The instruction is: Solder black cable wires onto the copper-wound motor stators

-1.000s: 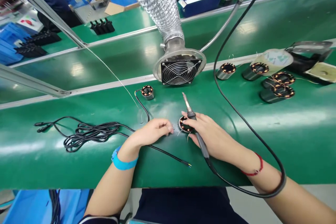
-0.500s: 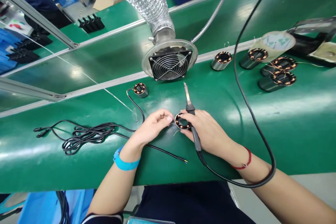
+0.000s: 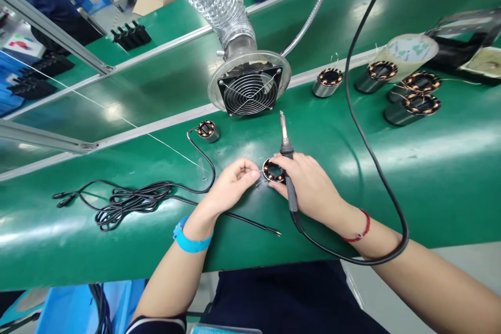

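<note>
A small copper-wound stator [image 3: 273, 171] lies on the green belt [image 3: 391, 167] between my two hands. My right hand [image 3: 307, 185] is closed round a soldering iron [image 3: 287, 167], its tip pointing away from me, and its fingers also steady the stator. My left hand [image 3: 233, 183] pinches thin wire leads at the stator's left side. A black cable [image 3: 235, 219] with stripped ends runs under my left wrist.
A fume fan [image 3: 249, 87] on a silver duct stands just behind. Another stator [image 3: 206, 130] with a black lead sits to the left, near a cable bundle [image 3: 129, 201]. Several stators [image 3: 415, 104] and a tape roll [image 3: 409, 49] lie at the right.
My left hand has closed in on the stator and pinches its leads. The soldering iron's tip has swung more upright. The camera has tilted slightly.
</note>
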{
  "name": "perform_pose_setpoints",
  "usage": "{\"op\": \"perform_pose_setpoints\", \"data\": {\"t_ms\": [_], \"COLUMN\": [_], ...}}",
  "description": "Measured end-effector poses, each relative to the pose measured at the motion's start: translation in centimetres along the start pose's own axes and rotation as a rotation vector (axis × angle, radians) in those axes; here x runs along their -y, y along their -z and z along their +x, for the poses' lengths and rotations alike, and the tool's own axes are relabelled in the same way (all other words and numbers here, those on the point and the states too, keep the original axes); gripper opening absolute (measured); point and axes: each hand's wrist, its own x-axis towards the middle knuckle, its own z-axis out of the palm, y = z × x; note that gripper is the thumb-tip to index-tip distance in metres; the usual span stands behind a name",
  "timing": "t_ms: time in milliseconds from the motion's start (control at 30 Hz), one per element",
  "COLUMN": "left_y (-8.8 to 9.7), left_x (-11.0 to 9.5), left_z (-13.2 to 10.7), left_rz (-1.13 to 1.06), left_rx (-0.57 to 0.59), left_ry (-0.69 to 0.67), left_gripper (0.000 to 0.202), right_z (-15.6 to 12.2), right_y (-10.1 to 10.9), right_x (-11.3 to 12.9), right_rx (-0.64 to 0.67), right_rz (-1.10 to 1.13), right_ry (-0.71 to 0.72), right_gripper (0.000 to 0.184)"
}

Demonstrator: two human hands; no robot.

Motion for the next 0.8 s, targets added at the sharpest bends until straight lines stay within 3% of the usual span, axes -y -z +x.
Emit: {"op": "perform_pose_setpoints", "data": {"t_ms": [100,200,267,467,567,700,800], "left_y": [0.3,0.3,0.1,0.0,0.1,-0.8,-1.7], "left_x": [0.1,0.0,0.0,0.1,-0.4,-0.8,-0.9], "left_z": [-0.5,-0.6,-0.5,-0.3,-1.5,-3.5,-3.9], "left_rz": [0.16,0.299,0.287,0.162,0.436,0.973,1.064], "left_rx": [0.077,0.063,0.064,0.234,0.277,0.463,0.523], "left_ry": [-0.007,-0.117,-0.152,-0.067,-0.027,-0.064,-0.087], "left_gripper": [0.025,0.02,0.023,0.028,0.024,0.021,0.007], "right_z": [0.0,0.0,-0.1,-0.1,0.1,0.1,0.1], "right_y": [0.0,-0.1,-0.1,0.0,0.3,0.9,1.2], "right_x": [-0.3,-0.4,-0.4,-0.9,-1.5,-2.0,-2.1], "right_rx": [-0.036,-0.073,-0.081,0.032,0.032,0.011,-0.018], "right_rz": [-0.022,-0.046,-0.049,0.065,0.116,0.192,0.291], "right_ry": [-0.016,0.013,0.032,0.023,0.04,0.079,0.036], "right_gripper": [0.032,0.032,0.033,0.036,0.04,0.046,0.055]}}
